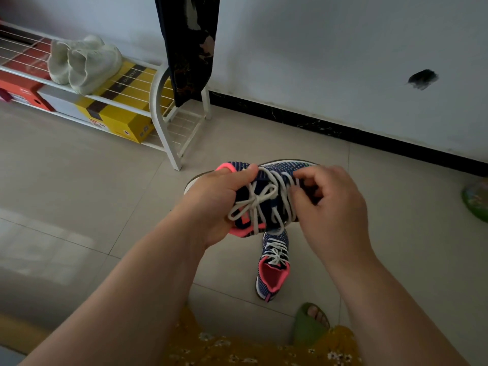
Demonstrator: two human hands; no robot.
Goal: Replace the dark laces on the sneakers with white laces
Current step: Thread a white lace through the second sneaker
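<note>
A navy and pink knit sneaker (272, 170) is held up in the air in the middle of the view, toe to the right. White laces (260, 200) run through it and are tied in a bow. My left hand (211, 204) grips the sneaker around its heel and collar, thumb over the top. My right hand (330, 204) is at the lacing, its curled fingers pinching a white lace strand. The second matching sneaker (273, 268) lies on the floor below, also with white laces tied in a bow.
A white wire shoe rack (163, 122) stands at the back left with pale sneakers (84, 62) on top and a yellow box (118, 114) beneath. A dark cloth (187, 46) hangs by the wall. My foot in a green slipper (309, 323) rests on the tiled floor.
</note>
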